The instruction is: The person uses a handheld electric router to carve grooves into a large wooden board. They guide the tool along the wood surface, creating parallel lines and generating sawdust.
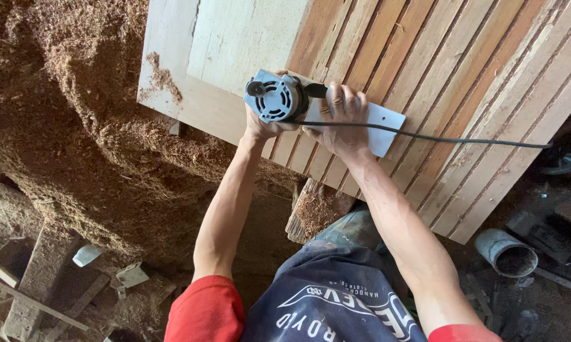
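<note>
a grey power tool (279, 98) with a flat pale base sits on a striped wooden panel (463, 82), left hand (260, 126) and right hand (342, 123) fingers clenched around it.

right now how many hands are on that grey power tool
2. The left hand grips the motor end of the grey electric power tool; the right hand presses on its flat pale base plate, over the slatted wooden panel.

2 hands (311, 120), 1 power tool (279, 98), 1 slatted panel (463, 95).

Grey power tool (278, 96) on brown-and-tan striped wooden panel (437, 82).
</note>
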